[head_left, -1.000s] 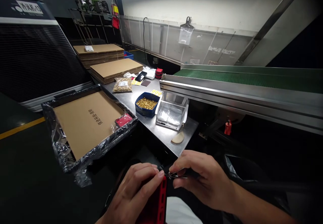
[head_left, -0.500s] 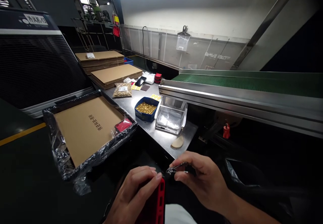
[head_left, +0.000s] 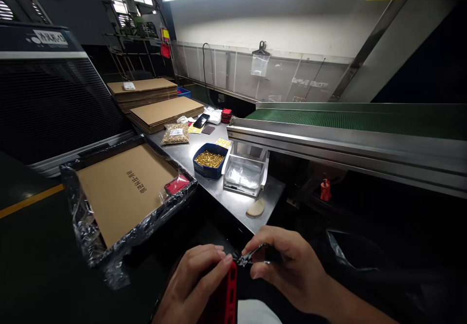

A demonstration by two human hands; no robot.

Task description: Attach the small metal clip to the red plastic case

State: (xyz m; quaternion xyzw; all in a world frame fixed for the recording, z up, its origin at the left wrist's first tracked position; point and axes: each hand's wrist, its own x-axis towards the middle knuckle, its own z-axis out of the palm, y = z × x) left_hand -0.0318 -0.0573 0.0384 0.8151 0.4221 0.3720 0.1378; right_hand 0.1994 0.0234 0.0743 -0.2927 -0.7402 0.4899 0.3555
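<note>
My left hand [head_left: 197,280] is wrapped over a red plastic part [head_left: 231,292] with slots along its edge; the rest of that part is dark or covered by the hand. Between thumb and fingers of my right hand [head_left: 288,270] is a pair of nail clippers [head_left: 251,256], shiny metal, with the lever raised. Its jaws point left, right beside the upper corner of the red part and my left fingertips. Whether the jaws touch the part I cannot tell. Past my right hand, a beige half-round piece [head_left: 256,208] lies on the metal table [head_left: 272,190].
A blue bin [head_left: 209,172] of small brass-coloured pieces stands beside a clear tray [head_left: 242,188] of plastic bags. At left is a plastic-lined box [head_left: 175,207] holding cardboard and a red bagged item [head_left: 177,185]. A green conveyor [head_left: 310,118] runs along the right; cardboard sheets [head_left: 166,110] are stacked behind.
My right hand has moved slightly left and down, bringing the nail clippers closer to the red part's corner. The left hand keeps its hold. The view has shifted slightly.
</note>
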